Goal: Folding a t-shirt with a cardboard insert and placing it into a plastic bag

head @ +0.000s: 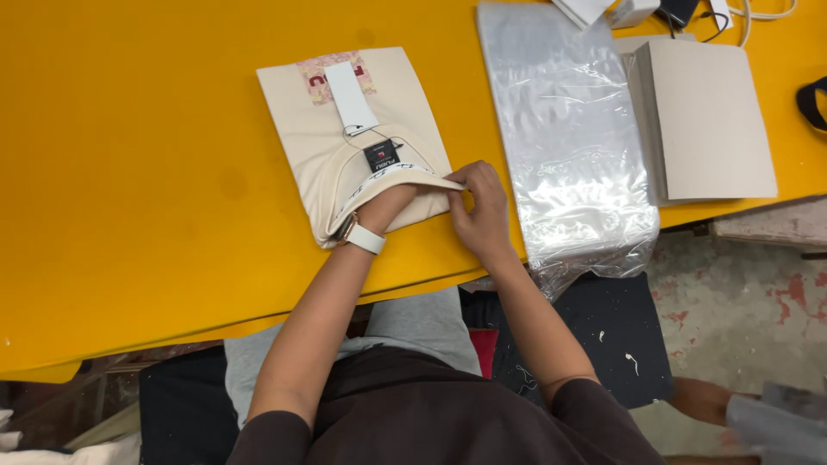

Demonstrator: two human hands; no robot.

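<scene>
Left hand (389, 203) lying hidden past the wrist inside the folded cream garment (345, 146), grip undeterminable; white boxes (603, 10) and cables (758, 13) being cut off by the top edge, dark strap (811, 103) by the right edge, grey bundle (780, 426) blurring at lower right.

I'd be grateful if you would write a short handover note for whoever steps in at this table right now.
Left hand: slipped inside the collar of the folded cream garment, hidden past the wrist; white watch showing.
Right hand: pinching the collar edge at the garment's right side.
Garment lies folded on the yellow table, white hang tag on top.
Stack of clear plastic bags lies right of it, grey card sheets further right.
Done: garment folded, tagged. Left: garment is not yet in a bag.
</scene>
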